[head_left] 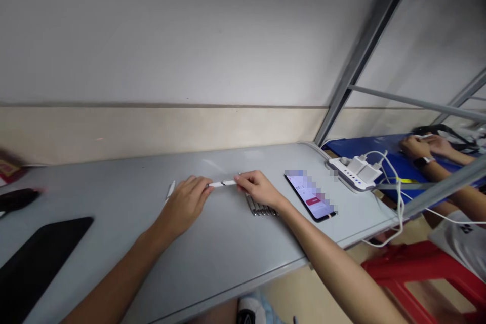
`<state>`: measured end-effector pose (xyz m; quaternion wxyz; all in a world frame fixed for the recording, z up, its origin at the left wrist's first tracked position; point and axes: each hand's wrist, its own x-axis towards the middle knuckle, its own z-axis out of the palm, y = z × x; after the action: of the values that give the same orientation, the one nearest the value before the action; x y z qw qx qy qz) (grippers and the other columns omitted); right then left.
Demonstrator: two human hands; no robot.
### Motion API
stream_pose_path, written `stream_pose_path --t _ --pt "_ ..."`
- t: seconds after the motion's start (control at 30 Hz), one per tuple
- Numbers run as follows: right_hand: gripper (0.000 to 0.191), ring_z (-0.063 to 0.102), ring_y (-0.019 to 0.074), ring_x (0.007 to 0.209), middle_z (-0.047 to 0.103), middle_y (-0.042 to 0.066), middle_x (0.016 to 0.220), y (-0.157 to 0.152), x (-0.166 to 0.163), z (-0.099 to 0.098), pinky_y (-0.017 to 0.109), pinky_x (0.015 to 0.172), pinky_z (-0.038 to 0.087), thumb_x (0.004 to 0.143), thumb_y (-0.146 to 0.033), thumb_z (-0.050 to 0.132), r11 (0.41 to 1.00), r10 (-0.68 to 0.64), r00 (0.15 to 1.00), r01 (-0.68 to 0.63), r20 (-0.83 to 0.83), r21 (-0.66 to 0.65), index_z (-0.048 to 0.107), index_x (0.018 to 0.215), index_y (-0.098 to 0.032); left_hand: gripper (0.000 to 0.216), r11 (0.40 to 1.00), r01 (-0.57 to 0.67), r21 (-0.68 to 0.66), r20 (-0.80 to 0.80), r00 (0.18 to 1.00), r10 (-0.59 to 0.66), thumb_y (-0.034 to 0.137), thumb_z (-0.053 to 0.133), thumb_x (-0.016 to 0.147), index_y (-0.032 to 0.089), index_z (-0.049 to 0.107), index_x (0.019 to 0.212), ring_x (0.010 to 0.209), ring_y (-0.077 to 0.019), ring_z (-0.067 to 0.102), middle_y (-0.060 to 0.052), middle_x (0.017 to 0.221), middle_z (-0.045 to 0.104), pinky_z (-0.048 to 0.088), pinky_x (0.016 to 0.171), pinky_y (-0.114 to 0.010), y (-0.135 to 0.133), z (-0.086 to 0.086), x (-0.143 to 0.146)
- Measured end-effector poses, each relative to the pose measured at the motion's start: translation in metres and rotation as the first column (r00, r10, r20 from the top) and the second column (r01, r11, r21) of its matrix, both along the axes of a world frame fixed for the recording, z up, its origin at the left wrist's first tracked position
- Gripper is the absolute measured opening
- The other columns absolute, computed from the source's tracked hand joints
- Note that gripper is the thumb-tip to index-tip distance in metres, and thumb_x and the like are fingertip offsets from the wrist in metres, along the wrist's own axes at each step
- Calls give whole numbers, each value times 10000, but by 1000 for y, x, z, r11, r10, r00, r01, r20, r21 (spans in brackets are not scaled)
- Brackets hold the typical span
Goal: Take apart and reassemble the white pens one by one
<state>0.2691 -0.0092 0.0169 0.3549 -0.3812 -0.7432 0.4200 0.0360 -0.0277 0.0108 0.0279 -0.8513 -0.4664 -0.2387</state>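
Above the grey desk [212, 258], a slim white pen [218, 184] spans the gap between two hands: the left hand [190, 195] has its grip closed on one end, the right hand [257, 188] pinches the other. Below the right hand lies a row of pens [261, 209]. Past the phone [308, 195], a power strip [350, 178] holds white chargers [367, 174] in its sockets.

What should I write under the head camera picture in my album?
Left hand and right hand hold a slim white stick over a grey desk, near a lit phone.
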Motion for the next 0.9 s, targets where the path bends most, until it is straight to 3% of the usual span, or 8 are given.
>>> stream_pose_path --t 0.17,0.37,0.5,0.6,0.7,0.8,0.9 --pt "467 317 90 506 361 -42 535 0 -5 0 237 505 253 915 -519 431 999 -25 999 23 -46 -42 548 637 -163 273 999 10 33 -2 1000 -10 296 294 989 195 538 921 807 -202 513 -37 843 596 368 728 -335 3 0 -6" --pt "458 348 96 520 411 -36 564 -2 -4 1 238 518 286 930 -520 409 995 74 997 -73 24 -69 586 705 -163 258 995 -17 102 -42 999 22 182 313 936 197 523 788 738 -206 492 -37 725 575 363 707 -346 1 0 -7" --pt "358 411 104 575 470 -26 616 -5 -3 4 236 579 321 959 -407 423 984 10 991 -33 135 174 578 739 -170 242 999 -46 14 18 999 46 154 330 890 207 495 721 672 -188 497 -17 665 555 371 688 -331 1 -3 -4" --pt "235 504 131 690 591 15 754 -4 -2 6 249 680 379 964 -303 444 929 -33 982 -39 187 367 625 882 -178 228 992 -63 -109 74 995 72 180 342 881 213 489 710 668 -179 524 -2 667 576 379 665 -307 2 -8 -2" --pt "183 554 169 853 643 72 941 -2 0 5 284 772 416 946 -248 486 884 -40 988 -33 147 466 639 1029 -191 242 987 -68 -145 124 989 86 224 317 906 215 500 747 694 -179 547 1 690 590 395 672 -298 5 -10 -1" --pt "257 567 166 819 648 71 954 1 2 3 278 729 427 899 -295 578 908 -100 989 47 106 416 629 1129 -193 267 990 -52 -129 126 990 68 261 301 932 208 507 771 711 -178 557 -6 723 601 396 701 -308 6 -11 1" --pt "235 519 126 629 622 14 721 3 3 0 258 640 397 926 -331 521 951 -112 978 55 174 303 679 967 -162 301 993 -47 -106 72 996 55 306 293 956 201 522 792 740 -189 551 -19 756 603 387 726 -326 6 -12 2"
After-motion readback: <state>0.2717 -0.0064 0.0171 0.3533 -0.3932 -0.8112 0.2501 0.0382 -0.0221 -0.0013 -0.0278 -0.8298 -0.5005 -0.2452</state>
